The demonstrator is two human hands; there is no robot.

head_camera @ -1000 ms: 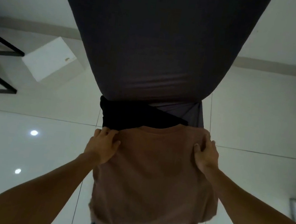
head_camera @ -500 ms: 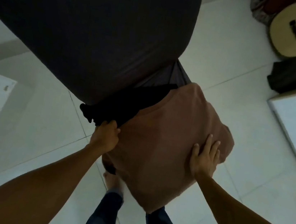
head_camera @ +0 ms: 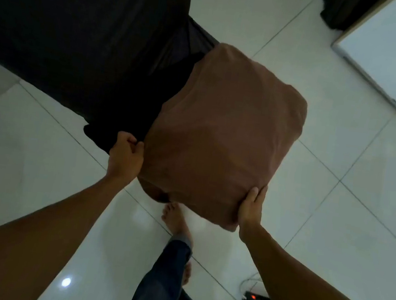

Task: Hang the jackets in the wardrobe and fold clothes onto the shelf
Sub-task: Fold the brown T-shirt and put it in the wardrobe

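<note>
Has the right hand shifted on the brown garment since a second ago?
Yes. The right hand has slid from the brown garment's far top edge, beside the black cloth, to its near corner.

folded brown garment (head_camera: 223,138): a soft, roughly square bundle with rounded corners and faint creases, held in the air above the tiled floor, tilted. black garment (head_camera: 132,106): dark cloth lying partly beneath the brown bundle's left edge, its lower corner hanging free.
</note>
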